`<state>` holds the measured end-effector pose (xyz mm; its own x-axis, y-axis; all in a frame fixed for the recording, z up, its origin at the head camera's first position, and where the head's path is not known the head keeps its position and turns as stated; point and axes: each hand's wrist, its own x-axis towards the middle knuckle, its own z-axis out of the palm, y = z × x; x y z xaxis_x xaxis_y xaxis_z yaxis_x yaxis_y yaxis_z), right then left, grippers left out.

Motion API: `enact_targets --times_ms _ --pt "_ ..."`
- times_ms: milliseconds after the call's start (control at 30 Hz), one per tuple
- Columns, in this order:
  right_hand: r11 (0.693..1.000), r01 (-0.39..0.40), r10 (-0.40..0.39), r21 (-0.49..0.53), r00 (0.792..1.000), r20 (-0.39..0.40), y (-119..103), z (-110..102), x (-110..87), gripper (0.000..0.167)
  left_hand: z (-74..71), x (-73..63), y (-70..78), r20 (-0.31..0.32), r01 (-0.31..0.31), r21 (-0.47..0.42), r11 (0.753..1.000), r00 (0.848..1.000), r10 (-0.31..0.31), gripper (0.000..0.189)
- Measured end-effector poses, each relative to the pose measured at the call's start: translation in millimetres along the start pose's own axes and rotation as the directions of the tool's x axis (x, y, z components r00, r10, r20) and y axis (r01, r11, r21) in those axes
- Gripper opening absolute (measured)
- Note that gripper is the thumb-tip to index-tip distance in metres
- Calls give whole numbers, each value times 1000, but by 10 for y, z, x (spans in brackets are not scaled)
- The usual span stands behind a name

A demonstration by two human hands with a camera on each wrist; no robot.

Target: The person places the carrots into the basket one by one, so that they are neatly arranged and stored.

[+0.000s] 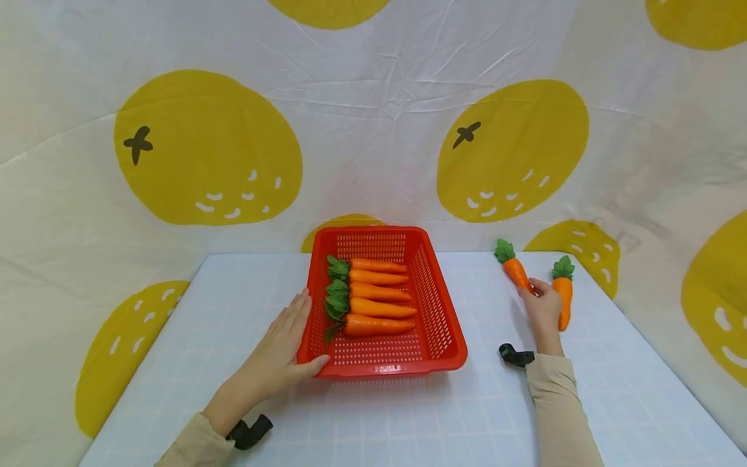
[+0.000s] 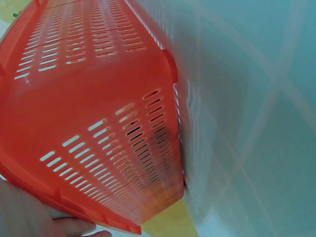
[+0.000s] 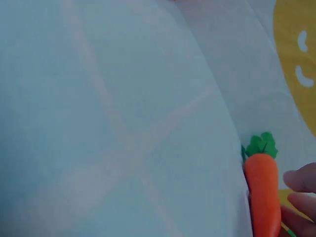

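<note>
A red plastic basket [image 1: 378, 368] stands mid-table, holding several carrots [image 1: 380, 294] side by side, leafy tops to the left. Along its left rim lies my left hand [image 1: 286, 344], fingers nearly straight, thumb at the front corner; the left wrist view shows these fingers [image 2: 74, 226] against the rim. Out to the right, my right hand [image 1: 543, 308] pinches one carrot [image 1: 516, 271] near its narrow end, green top pointing away to the left. That carrot [image 3: 262, 192] also appears beside the fingertips in the right wrist view, where the grip is partly cut off.
Another carrot [image 1: 563, 299] lies just right of my right hand, near the table's right edge. The table [image 1: 397, 421] has a pale checked cover. Behind it hangs a white cloth [image 1: 367, 149] printed with large yellow fruit. Dark wrist cameras sit on both wrists.
</note>
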<state>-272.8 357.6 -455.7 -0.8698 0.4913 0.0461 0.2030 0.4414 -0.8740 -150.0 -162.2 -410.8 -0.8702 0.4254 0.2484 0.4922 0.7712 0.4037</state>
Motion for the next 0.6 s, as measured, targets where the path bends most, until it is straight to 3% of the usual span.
enact_targets --times_ms 233,600 --pt "997 -77 77 8 997 3 179 21 49 52 4 8 0 0 -3 -1 1000 1000 3 104" --pt "996 -90 89 -17 994 -65 204 41 17 49 9 9 -15 -2 2 6 1000 1000 -2 104"
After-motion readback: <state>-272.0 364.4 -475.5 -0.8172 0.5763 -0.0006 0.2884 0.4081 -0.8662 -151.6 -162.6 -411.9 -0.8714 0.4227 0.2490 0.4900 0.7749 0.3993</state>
